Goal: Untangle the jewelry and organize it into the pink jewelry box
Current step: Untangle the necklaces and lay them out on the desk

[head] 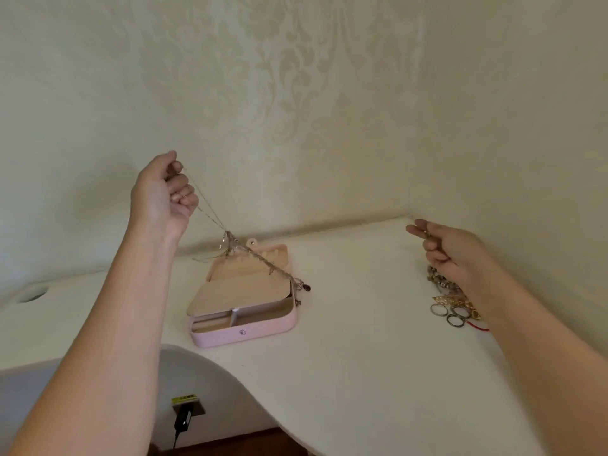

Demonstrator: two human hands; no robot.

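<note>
The left hand (164,192) is raised above the white tabletop (362,324), its grip clamped on the upper ends of the fine gold-toned chains (205,205). These run down and to the right into a tangled knot (227,240). From the knot a thicker charm-hung chain (266,263) continues down and right across the open pink rectangular jewelry box (243,334), ending in a dark red pendant (306,287) just past the box's right edge. The long axis of the tangle is therefore a diagonal, high at left and low at right. The knot lies just below the left hand and well apart from the right hand (450,251), which would have to cross leftward to work it. The right hand hovers over a heap of mixed metal jewelry (442,284), with loose rings (449,314) and a red cord (478,326) nearer the person. Its thumb and forefinger appear pinched on a small metal piece (426,232). Whether a strand links that piece to the knot cannot be made out. The strands in the knot are too fine to count. A beige inner panel hides part of the box's compartments, and the right forearm covers part of the heap.
</note>
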